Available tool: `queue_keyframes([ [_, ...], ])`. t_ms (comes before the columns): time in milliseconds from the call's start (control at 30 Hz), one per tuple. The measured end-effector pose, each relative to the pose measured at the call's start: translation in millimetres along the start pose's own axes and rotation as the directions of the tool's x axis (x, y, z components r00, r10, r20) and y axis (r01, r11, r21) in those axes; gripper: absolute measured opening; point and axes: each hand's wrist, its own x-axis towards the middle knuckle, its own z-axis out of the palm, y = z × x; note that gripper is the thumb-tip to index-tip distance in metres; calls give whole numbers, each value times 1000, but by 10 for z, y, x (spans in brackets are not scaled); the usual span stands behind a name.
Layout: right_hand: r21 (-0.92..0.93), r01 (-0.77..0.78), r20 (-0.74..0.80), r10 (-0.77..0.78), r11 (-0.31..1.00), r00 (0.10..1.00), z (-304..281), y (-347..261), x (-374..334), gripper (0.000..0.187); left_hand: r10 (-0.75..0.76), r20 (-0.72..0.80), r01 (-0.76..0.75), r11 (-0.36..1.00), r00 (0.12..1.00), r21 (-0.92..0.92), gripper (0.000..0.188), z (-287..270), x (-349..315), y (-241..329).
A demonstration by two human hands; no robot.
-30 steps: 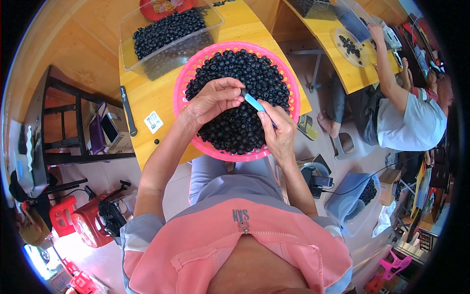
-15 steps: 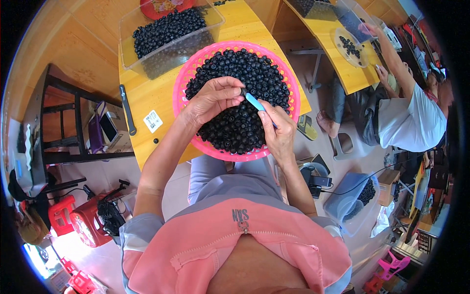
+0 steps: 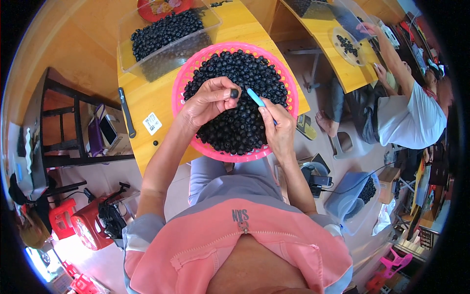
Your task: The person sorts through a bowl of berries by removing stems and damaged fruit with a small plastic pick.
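Observation:
My left hand pinches a small dark round bead between thumb and fingers. A slim light-blue pen-shaped tool is gripped in my right hand, its end pointing up and left, a little apart from the bead. Both hands are over a round pink openwork basket on the table at my lap. A heap of similar dark beads fills the basket; some are hidden under my hands.
On the yellow table are a clear bin of dark beads, a dark strap-like strip, a white printed card and a loose bead. At right, a person sits by another table.
The blue tool has drawn away from the bead, leaving a gap where the two were together. My left hand has shifted slightly left, and the bead shows more fully.

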Motion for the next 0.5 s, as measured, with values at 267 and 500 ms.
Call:
queue_keyframes([
  [267, 16, -12, -23, 12, 1000, 1000, 3, 21, -2, 20, 59, -252, -24, 990, 966, 141, 10, -32, -15, 52],
  [500, 108, -43, -74, 51, 993, 996, -3, 13, -28, 20, 618, -407, -189, 675, 672, 713, 11, -123, 71, 1125],
])
